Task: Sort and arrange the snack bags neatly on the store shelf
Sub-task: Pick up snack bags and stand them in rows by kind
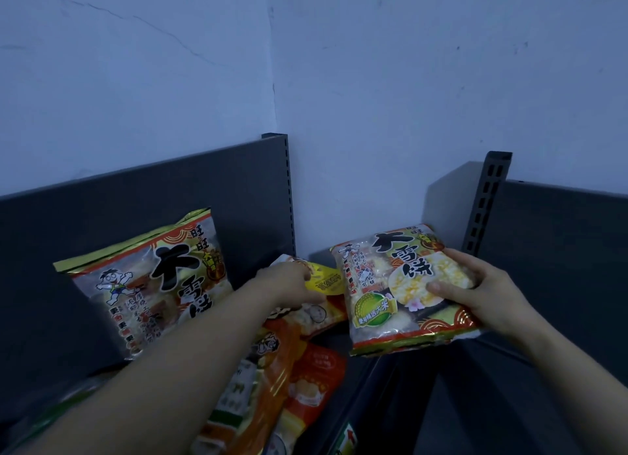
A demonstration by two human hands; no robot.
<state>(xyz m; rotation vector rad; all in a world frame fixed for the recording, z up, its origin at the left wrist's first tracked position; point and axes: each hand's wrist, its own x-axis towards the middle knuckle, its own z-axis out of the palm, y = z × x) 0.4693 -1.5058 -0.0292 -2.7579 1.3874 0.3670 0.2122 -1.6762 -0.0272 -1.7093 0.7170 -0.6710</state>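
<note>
Head view looked down into a corner of dark grey shelving against a pale wall (339,63). The right hand (489,291) gripped a rice cracker bag (401,284) by its right edge, with the thumb across the front and the fingers curled over the top corner. It held the bag tilted and off the shelf, just right of the corner. The left hand (289,284) reached forward, well apart from the right. It pinched the yellow top edge of a second snack bag (328,277), which lay on a loose pile of orange bags (289,369) below the forearm. A matching rice cracker bag (149,284) stood tilted at the left, leaning against the back panel (136,189). A slotted upright (289,189) marked that panel's end, and another slotted post (486,203) rose to the right.
</note>
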